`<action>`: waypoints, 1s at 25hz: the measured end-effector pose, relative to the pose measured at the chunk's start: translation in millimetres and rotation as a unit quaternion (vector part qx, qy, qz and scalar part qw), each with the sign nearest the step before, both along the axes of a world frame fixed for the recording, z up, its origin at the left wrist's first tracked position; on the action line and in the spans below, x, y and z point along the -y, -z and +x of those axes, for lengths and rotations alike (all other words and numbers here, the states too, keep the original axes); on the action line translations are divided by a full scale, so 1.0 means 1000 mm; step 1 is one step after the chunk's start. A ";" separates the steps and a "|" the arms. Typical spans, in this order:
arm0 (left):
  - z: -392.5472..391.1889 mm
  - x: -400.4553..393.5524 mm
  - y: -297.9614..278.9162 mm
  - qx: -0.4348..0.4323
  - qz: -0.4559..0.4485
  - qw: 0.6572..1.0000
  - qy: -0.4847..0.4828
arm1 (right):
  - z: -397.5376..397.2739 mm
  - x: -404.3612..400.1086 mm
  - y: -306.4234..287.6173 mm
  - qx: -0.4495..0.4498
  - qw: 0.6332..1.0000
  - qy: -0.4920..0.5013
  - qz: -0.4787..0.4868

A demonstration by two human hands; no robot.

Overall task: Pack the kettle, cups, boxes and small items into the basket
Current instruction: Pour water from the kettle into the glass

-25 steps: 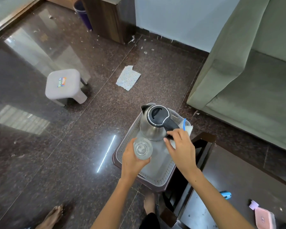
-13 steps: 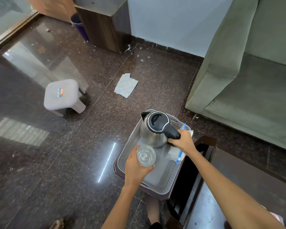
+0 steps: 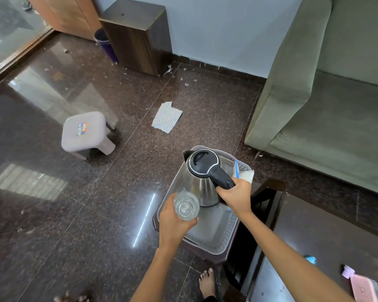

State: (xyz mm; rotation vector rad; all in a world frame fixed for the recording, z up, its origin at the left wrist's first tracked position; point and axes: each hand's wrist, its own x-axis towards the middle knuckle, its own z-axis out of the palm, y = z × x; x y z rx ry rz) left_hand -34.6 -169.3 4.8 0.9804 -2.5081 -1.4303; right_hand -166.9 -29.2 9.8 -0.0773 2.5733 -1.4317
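While the right hand [image 3: 235, 196] clamps the kettle [image 3: 202, 177] handle inside the basket [image 3: 218, 236], left hand [image 3: 175, 223] grips the glass cup [image 3: 186, 207]; settle kettle flat, tuck cup alongside.

Dark granite floor [image 3: 52, 214], green sofa [image 3: 325, 105], stool [image 3: 85, 134]

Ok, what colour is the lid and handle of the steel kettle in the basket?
Black, over a shiny steel kettle body, with a thin silver ring around the lid; head view shows it.
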 end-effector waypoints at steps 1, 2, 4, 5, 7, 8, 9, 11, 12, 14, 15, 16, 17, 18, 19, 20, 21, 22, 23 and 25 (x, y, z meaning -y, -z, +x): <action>0.001 -0.001 -0.002 -0.001 -0.005 1.000 0.003 | 0.003 -0.005 -0.005 -0.007 1.000 0.002 -0.003; 0.002 -0.002 -0.004 -0.001 -0.008 1.000 0.006 | 0.005 -0.009 -0.010 -0.015 1.000 0.004 -0.004; 0.004 -0.006 -0.009 -0.001 -0.009 1.000 0.010 | 0.010 -0.023 -0.022 -0.034 0.999 0.011 -0.008; 0.006 -0.009 -0.011 -0.001 -0.011 1.000 0.012 | 0.013 -0.032 -0.028 -0.042 0.999 0.015 -0.015; 0.009 -0.020 -0.021 -0.001 -0.018 1.000 0.016 | 0.023 -0.056 -0.042 -0.050 0.998 0.023 -0.038; 0.010 -0.028 -0.028 -0.003 -0.021 1.000 0.021 | 0.028 -0.071 -0.049 -0.051 0.997 0.030 -0.046; 0.011 -0.037 -0.034 -0.007 -0.023 0.999 0.030 | 0.034 -0.087 -0.057 -0.054 0.996 0.040 -0.051; 0.015 -0.059 -0.046 -0.019 -0.030 0.998 0.055 | 0.046 -0.122 -0.071 -0.065 0.995 0.055 -0.055; 0.017 -0.072 -0.051 -0.022 -0.030 0.997 0.070 | 0.053 -0.141 -0.078 -0.072 0.994 0.062 -0.055; 0.021 -0.100 -0.055 -0.023 -0.030 0.994 0.100 | 0.069 -0.185 -0.088 -0.077 0.993 0.081 -0.047; 0.024 -0.117 -0.056 -0.025 -0.034 0.992 0.115 | 0.079 -0.209 -0.090 -0.071 0.992 0.095 -0.040; 0.028 -0.136 -0.057 -0.026 -0.042 0.991 0.127 | 0.089 -0.236 -0.091 -0.063 0.992 0.105 -0.031; 0.031 -0.156 -0.058 -0.025 -0.047 0.989 0.135 | 0.099 -0.261 -0.093 -0.052 0.992 0.113 -0.023; 0.034 -0.180 -0.060 -0.020 -0.046 0.989 0.140 | 0.110 -0.290 -0.095 -0.042 0.992 0.121 -0.014; 0.038 -0.207 -0.062 -0.016 -0.042 0.988 0.145 | 0.120 -0.320 -0.097 -0.042 0.991 0.131 -0.005; 0.042 -0.232 -0.064 -0.016 -0.040 0.988 0.150 | 0.131 -0.346 -0.099 -0.046 0.989 0.138 0.006; 0.047 -0.259 -0.067 -0.022 -0.037 0.986 0.158 | 0.142 -0.374 -0.100 -0.056 0.988 0.143 0.014; 0.051 -0.284 -0.070 -0.029 -0.032 0.985 0.167 | 0.152 -0.399 -0.101 -0.059 0.987 0.147 0.018; 0.055 -0.307 -0.071 -0.034 -0.026 0.984 0.175 | 0.163 -0.424 -0.101 -0.055 0.986 0.153 0.022; 0.062 -0.354 -0.070 -0.035 -0.011 0.980 0.194 | 0.185 -0.473 -0.102 -0.043 0.983 0.175 0.040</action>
